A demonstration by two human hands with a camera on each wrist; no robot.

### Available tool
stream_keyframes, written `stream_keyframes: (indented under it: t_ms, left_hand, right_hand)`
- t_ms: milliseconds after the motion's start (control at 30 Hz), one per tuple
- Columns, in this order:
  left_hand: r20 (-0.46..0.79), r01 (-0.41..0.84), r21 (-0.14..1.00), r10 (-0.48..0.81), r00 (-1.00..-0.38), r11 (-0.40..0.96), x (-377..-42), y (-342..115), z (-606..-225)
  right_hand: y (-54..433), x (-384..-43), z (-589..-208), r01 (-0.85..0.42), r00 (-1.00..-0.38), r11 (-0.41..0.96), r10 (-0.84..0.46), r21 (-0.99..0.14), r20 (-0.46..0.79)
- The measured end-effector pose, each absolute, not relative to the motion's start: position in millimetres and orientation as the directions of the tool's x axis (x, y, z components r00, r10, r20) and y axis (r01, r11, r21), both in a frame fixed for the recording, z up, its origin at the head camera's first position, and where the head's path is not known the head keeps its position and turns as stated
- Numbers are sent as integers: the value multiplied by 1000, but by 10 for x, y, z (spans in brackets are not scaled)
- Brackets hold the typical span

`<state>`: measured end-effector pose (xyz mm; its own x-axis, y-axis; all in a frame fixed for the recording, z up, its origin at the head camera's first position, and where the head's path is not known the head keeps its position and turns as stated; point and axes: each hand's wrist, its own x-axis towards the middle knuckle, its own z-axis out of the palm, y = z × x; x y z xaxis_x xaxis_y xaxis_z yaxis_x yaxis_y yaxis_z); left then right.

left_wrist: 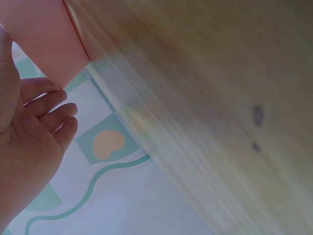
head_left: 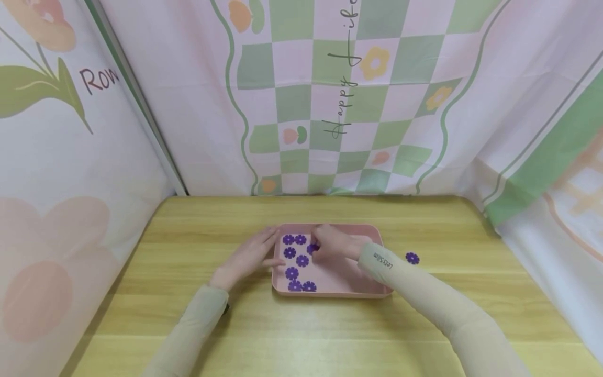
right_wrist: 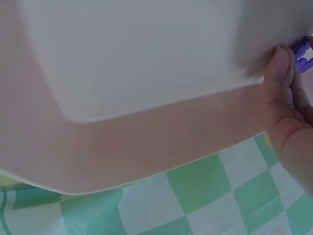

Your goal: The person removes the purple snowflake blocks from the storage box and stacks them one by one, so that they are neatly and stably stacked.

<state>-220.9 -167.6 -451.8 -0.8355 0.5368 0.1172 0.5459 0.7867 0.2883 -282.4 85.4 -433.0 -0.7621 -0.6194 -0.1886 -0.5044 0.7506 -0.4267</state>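
Note:
A shallow pink tray (head_left: 348, 272) sits on the table with several purple flower-shaped plastic discs (head_left: 302, 261) on its left side. My right hand (head_left: 332, 242) reaches down inside it, fingers bent, pinching a purple flower-shaped disc (head_left: 312, 248) near the back wall. In the right wrist view, purple pieces (right_wrist: 301, 48) show at the fingertips, partly cut off by the frame edge. My left hand (head_left: 249, 257) rests along the tray's left wall, its thumb over the rim. Loosely extended, its fingers (left_wrist: 58, 115) touch the tray's corner in the left wrist view.
One more purple disc (head_left: 412, 258) lies on the wooden table (head_left: 212, 335) to the right of the tray. Beyond the table's back edge hangs a green-and-white checkered curtain (head_left: 330, 104), and printed cloths (head_left: 56, 167) flank both sides.

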Motion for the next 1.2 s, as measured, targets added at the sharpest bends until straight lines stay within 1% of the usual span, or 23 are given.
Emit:
stream_keyframes:
  t_ms: [333,800,1000,1200]
  left_hand:
    - [118,552,284,542,-832,784,-2202,-1666,-4520]
    - [110,547,301,541,-834,781,-2214,-1666,-4511]
    - [137,564,272,549,-824,780,-2224,-1673,-4521]
    - [134,561,285,547,-826,777,-2210,-1658,-4506]
  right_hand:
    - [947,-2824,-4298,-485,-765,743,-616,-461,-188]
    - [1181,-2782,-4181,-496,-779,736,-611,-460,-138]
    - [1279,-2773,-4124,-508,-789,747,-603,-429,-115]
    - [1393,-2766,-4070,-519,-800,756,-594,-398,-84]
